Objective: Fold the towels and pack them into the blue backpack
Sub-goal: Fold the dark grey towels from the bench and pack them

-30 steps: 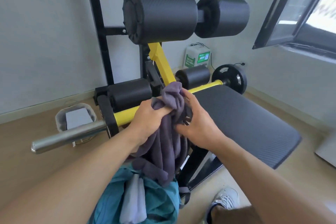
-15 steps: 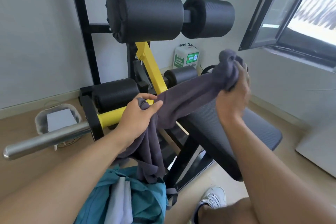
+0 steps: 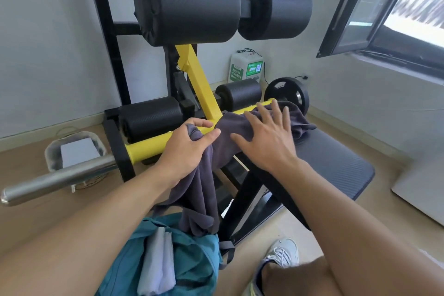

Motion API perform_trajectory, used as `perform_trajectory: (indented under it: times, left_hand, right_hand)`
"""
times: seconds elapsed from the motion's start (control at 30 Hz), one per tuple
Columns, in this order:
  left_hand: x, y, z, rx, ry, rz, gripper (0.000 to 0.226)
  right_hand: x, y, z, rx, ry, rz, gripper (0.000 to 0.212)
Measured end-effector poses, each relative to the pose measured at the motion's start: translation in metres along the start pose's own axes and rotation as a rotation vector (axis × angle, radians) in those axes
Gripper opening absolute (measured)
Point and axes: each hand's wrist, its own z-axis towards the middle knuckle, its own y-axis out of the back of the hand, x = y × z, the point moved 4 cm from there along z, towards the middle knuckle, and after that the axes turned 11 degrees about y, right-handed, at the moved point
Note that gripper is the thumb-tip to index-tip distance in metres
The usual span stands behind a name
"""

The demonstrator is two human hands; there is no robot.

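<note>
Left hand [image 3: 186,149] pinches one gathered corner of the dark grey towel [image 3: 230,132] between thumb and curled fingers, just above the yellow bar [image 3: 149,145] of the weight bench. Right hand [image 3: 266,138] lies flat on the towel with fingers straight and spread, pressing the cloth onto the near end of the black padded surface [image 3: 336,161], gripping nothing.

From the head view, the towel's long axis runs from the left hand up and to the right, toward the black weight plate [image 3: 287,96], where its far end bunches at the head of the pad. A second part hangs straight down from the left hand, its lower hem reaching the open mouth of the blue backpack [image 3: 192,259] on the floor. A pale grey towel [image 3: 157,264] sticks up out of that opening.

Ahead, large black foam rollers [image 3: 187,2] overhang the hands. To the left the steel sleeve [image 3: 55,178] of the bar juts out over the floor, with a clear basket [image 3: 74,149] behind it. Most of the pad to the right of the towel is bare, out to its rounded corner. A white sneaker [image 3: 282,252] stands beside the backpack, under the pad's near edge.
</note>
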Motion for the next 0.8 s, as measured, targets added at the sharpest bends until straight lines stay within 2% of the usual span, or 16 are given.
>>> perform_trajectory:
  times: [0.07, 0.1, 0.17, 0.23, 0.33, 0.4, 0.47, 0.6, 0.7, 0.8]
  left_hand:
    - [-0.001, 0.002, 0.0, -0.018, -0.006, -0.004, 0.024]
    - [-0.003, 0.004, 0.001, -0.031, -0.019, -0.012, 0.026]
    - [-0.009, 0.009, 0.001, -0.033, -0.053, -0.037, 0.034]
    - [-0.014, 0.014, 0.003, -0.01, -0.074, -0.016, 0.041]
    - [-0.016, 0.019, 0.002, 0.009, -0.104, 0.136, 0.052]
    - [-0.016, 0.024, 0.001, 0.019, -0.132, 0.216, 0.058]
    - [-0.013, 0.03, 0.002, 0.027, -0.122, 0.289, 0.057]
    - [-0.004, 0.046, 0.005, 0.023, -0.042, 0.381, 0.053]
    - [0.005, 0.059, 0.005, 0.073, 0.004, 0.411, 0.031]
    - [0.015, 0.068, 0.005, 0.113, -0.008, 0.369, 0.018]
  right_hand:
    - [0.02, 0.002, -0.001, -0.069, 0.146, 0.147, 0.057]
    - [0.029, 0.002, -0.003, -0.062, 0.195, 0.355, 0.052]
    - [0.049, -0.002, -0.01, 0.126, 0.136, 0.876, 0.049]
    - [0.065, -0.011, -0.019, 0.317, 0.03, 1.137, 0.047]
    - [0.075, -0.019, -0.032, 0.457, -0.01, 1.222, 0.036]
    - [0.077, -0.018, -0.036, 0.5, 0.003, 1.27, 0.019]
    - [0.077, -0.016, -0.038, 0.505, 0.033, 1.296, 0.016]
    - [0.068, -0.018, -0.033, 0.32, -0.008, 1.221, 0.017]
    - [0.059, -0.011, -0.029, 0.147, -0.059, 1.079, 0.008]
    - [0.055, -0.005, -0.029, 0.071, -0.12, 0.989, 0.008]
